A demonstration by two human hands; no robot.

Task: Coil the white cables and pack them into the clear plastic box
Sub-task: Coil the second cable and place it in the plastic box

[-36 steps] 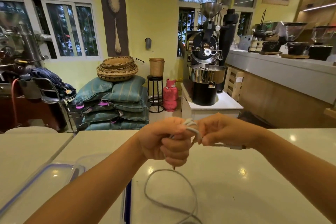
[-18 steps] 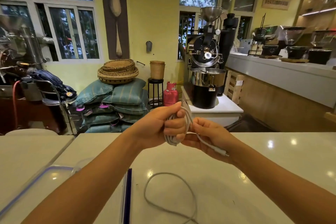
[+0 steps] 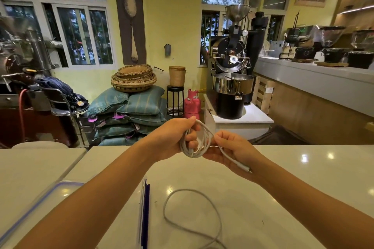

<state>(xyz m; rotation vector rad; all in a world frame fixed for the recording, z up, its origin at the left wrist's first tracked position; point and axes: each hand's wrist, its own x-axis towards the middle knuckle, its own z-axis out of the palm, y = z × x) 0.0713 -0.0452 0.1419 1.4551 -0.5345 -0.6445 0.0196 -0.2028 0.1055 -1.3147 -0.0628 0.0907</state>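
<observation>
My left hand (image 3: 172, 137) grips a small coil of white cable (image 3: 197, 143) above the white counter. My right hand (image 3: 232, 151) lies palm up just right of the coil, fingers pinching the cable's loose end, whose plug (image 3: 245, 169) sticks out over the wrist. A second white cable (image 3: 192, 212) lies loose in a wide loop on the counter below my hands. The clear plastic box (image 3: 144, 208) with a blue-edged rim sits at the lower left, mostly hidden by my left forearm.
A clear lid with blue trim (image 3: 46, 194) lies left of the box. The white counter (image 3: 303, 178) runs on to the right. Beyond its far edge stand sacks, baskets, a pink gas cylinder (image 3: 191, 104) and a coffee roaster (image 3: 232, 79).
My hands have lifted a little and turned; the tight fist-to-fist grip has opened into a visible coil in my left hand, while my right hand rolled palm up with the plug end trailing.
</observation>
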